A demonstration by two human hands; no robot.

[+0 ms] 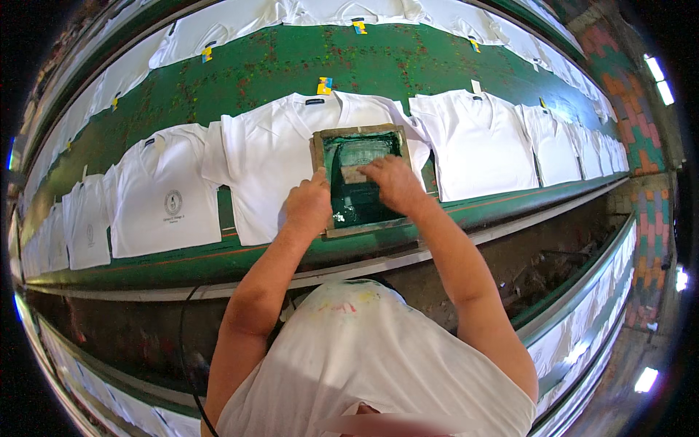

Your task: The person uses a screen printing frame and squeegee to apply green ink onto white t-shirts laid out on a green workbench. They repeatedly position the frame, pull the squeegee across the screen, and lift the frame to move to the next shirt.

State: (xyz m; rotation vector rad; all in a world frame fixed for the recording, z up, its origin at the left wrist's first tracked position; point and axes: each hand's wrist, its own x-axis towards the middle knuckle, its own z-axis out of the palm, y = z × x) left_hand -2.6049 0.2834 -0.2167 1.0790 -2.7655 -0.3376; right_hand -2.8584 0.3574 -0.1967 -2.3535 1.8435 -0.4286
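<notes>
A small printing screen (404, 138) with a wooden frame and dark green mesh lies on a white V-neck T-shirt (266, 153). My left hand (309, 202) is closed on the left side of the frame. Inside the frame, my right hand (395, 186) grips a squeegee (354, 175) with a pale, worn handle, its blade against the mesh. Dark ink coats parts of the mesh, and a faint design shows beyond the squeegee. To the left, a white T-shirt (166, 193) bears a small dark emblem with lettering under it. The T-shirt (477, 149) on the right looks plain.
The shirts lie in a row along a long green table (284, 54) spotted with ink. A second row of shirts (218, 33) runs along its far side. A metal rail (342, 274) edges the near side. Behind me stands another table with shirts (582, 328). A dark cable (182, 342) hangs at left.
</notes>
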